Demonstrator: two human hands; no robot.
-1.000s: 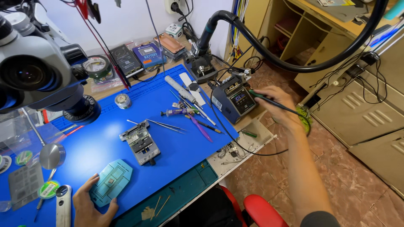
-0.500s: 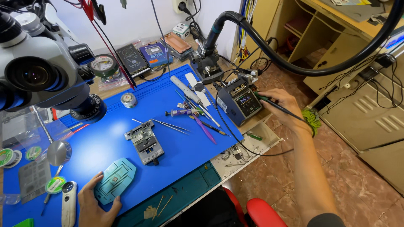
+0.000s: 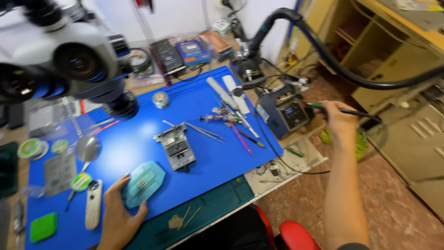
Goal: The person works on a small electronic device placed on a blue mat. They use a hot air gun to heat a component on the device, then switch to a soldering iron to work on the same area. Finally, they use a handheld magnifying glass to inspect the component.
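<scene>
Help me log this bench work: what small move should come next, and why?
Probably swing the right hand with the iron in over the blue mat: the iron is off beside the station, while the left hand steadies the teal pad.

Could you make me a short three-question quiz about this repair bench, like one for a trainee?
1. True or false: the left hand rests on the pale teal pad.
2. What does the right hand hold? A) soldering iron B) tweezers C) metal jig
3. What colour is the work mat?

Key: 1 true; 2 A; 3 blue.
</scene>
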